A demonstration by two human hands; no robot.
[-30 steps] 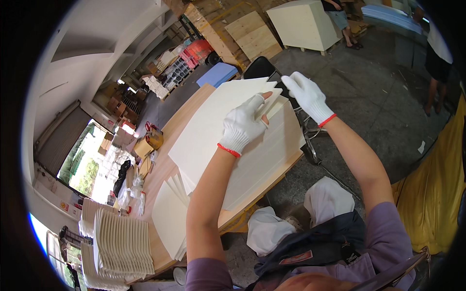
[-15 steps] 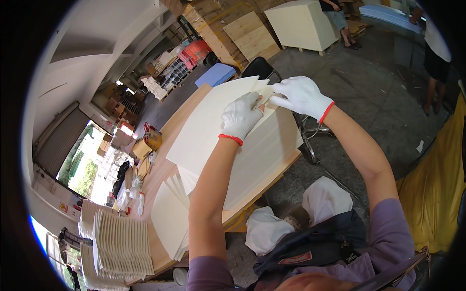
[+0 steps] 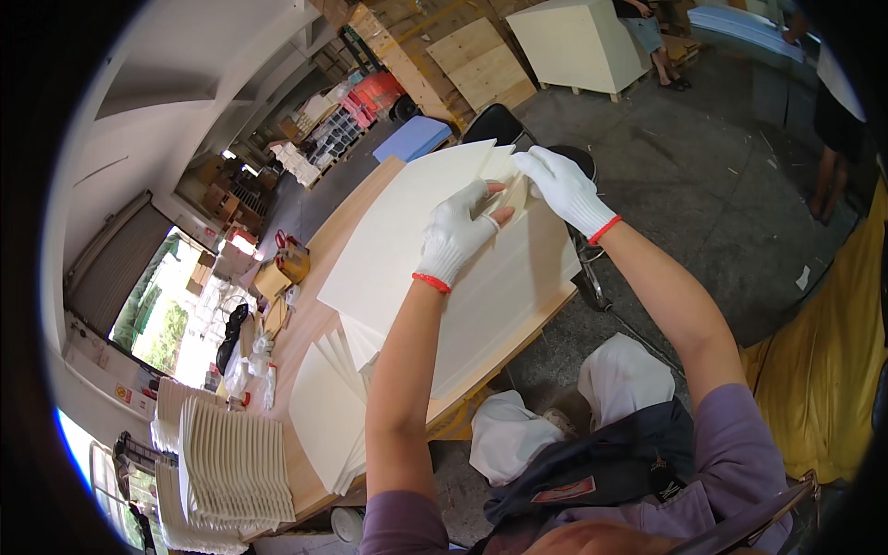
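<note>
Large cream-white sheets [image 3: 388, 236] lie in a fanned, overlapping pile on the wooden table. My left hand [image 3: 458, 231], in a white knit glove with bare fingertips, rests on the upper sheets, thumb and fingers apart. At the pile's far right corner, my gloved right hand [image 3: 562, 190] has its fingers closed at the edges of the sheets, which rise a little there. How many edges it pinches is hidden. Nearer me, a smaller fan of similar sheets [image 3: 324, 421] lies on the table.
The wooden table [image 3: 319, 324] carries stacked cream wavy-edged pieces [image 3: 236, 462] at its near left end. Bags and a yellow container [image 3: 294, 264] line its left side. A black chair [image 3: 499, 125] stands past the far end. Two people are farther off, near a large pale block [image 3: 578, 46].
My left thumb and fingers have spread apart on the sheets. My right hand has shifted slightly left and turned, its fingers now lower over the corner edges.
</note>
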